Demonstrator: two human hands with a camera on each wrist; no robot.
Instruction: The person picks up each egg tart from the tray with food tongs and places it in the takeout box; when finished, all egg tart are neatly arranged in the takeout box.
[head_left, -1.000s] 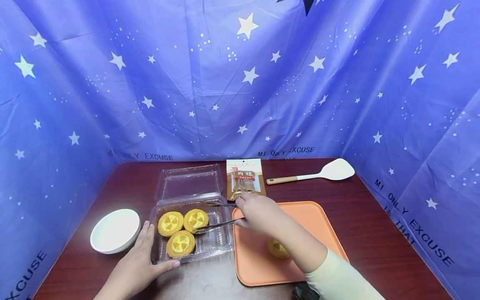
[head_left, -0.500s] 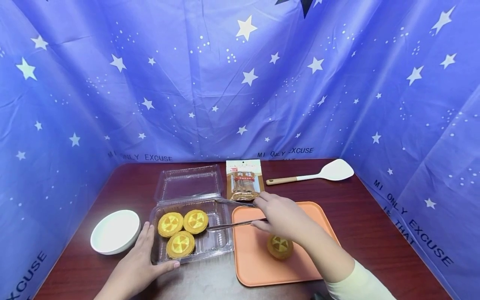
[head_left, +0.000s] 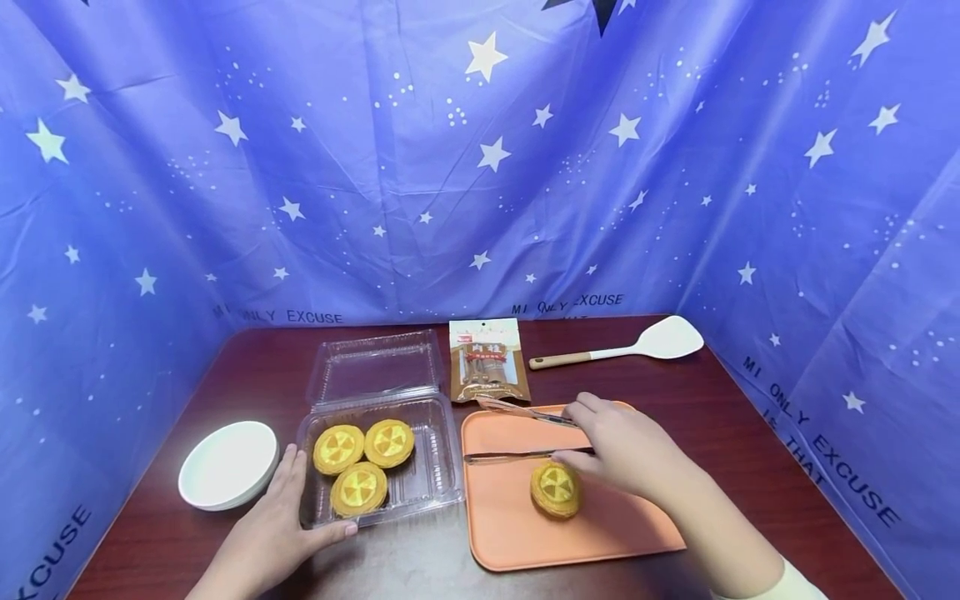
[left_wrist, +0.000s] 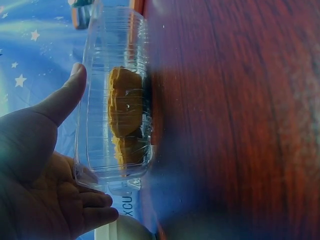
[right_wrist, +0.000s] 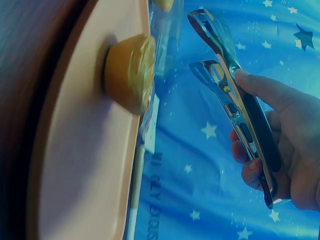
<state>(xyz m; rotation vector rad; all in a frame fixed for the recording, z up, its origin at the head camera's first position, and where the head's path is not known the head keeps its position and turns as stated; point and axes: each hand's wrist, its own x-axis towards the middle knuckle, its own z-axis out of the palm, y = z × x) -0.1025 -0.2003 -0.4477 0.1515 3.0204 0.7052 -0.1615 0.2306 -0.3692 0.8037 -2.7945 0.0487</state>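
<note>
In the head view, my left hand (head_left: pixel 262 525) rests against the near left corner of a clear plastic container (head_left: pixel 442 492). Its fingers lie along the left side and the thumb along the front. Three yellow egg tarts (head_left: pixel 359 489) sit in the container's base. My right hand (head_left: pixel 626 442) grips metal tongs (head_left: pixel 517 456) over the orange tray. The tongs' arms stand apart with nothing between them, also in the right wrist view. One egg tart (head_left: pixel 556 490) sits on the orange tray (head_left: pixel 510 542), just nearer than the tongs.
The container's clear lid (head_left: pixel 378 367) lies folded back behind it. A white bowl (head_left: pixel 228 464) stands at the left. Behind the tray are a brown-and-white packet (head_left: pixel 489 358) and a white spatula (head_left: pixel 667 338) with a wooden handle. Starry blue cloth (head_left: pixel 480 167) surrounds the table.
My right hand has drawn the tongs right, out of the container and over the tray. The tart on the tray, partly hidden by the arm before, shows fully. My left hand stays put.
</note>
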